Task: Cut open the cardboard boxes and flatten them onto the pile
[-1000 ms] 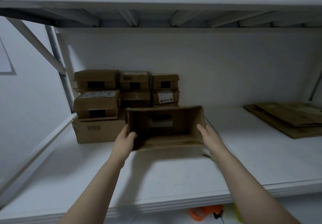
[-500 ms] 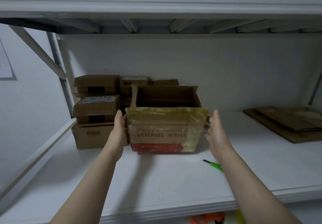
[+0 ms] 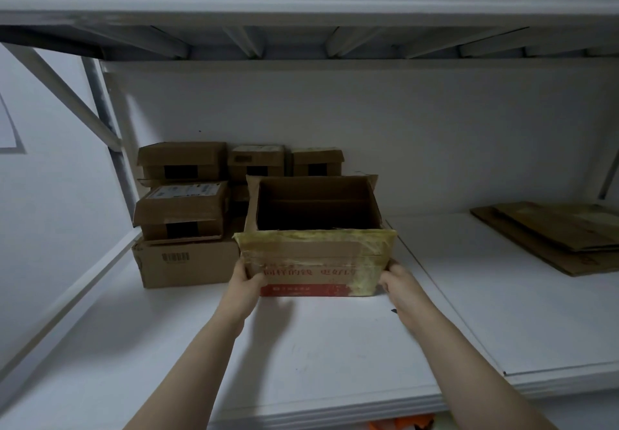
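An open-topped cardboard box (image 3: 315, 255) with yellowed tape and red print stands upright on the white shelf (image 3: 335, 346), its mouth facing up. My left hand (image 3: 244, 284) grips its lower left corner, thumb on the front face. My right hand (image 3: 398, 279) grips its lower right corner. A stack of closed cardboard boxes (image 3: 184, 215) sits just behind and to the left. The pile of flattened cardboard (image 3: 556, 235) lies at the far right of the shelf. My right forearm hides all but a small dark tip of the green cutter.
The shelf above hangs low overhead. A diagonal white brace (image 3: 60, 94) and upright post stand at the left. The shelf's front edge (image 3: 335, 409) runs below my arms, with something orange (image 3: 402, 424) underneath it.
The box turned from lying on its side to standing upright with its opening up. Both hands slid from its sides down to its lower front corners and now grip it.
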